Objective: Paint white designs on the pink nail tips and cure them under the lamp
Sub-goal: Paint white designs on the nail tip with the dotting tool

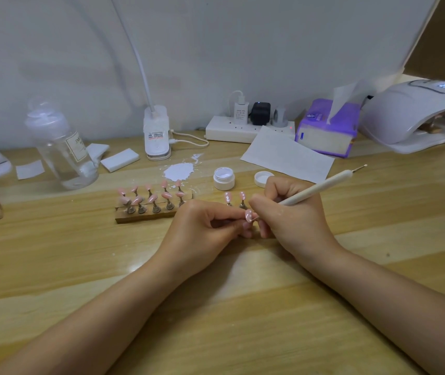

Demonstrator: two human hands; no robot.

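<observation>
1. Dotting white on a pink tip (248, 215): left hand (205, 228) pinches its stand, right hand (289, 212) grips the dotting pen (321, 188), fingers curled tight.
2. Two dotted tips (235, 198) stand just far of the hands; approx ten plain ones wait on the wooden rack (145, 215) at left.
3. Curing looks not yet done; lamp (418, 115) far right.
4. Open gel jar (224, 178) sits close; near table (216, 320) gives room.

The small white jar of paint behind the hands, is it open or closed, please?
Open: the small white jar shows white paint inside, and its round white lid lies beside it.
</observation>
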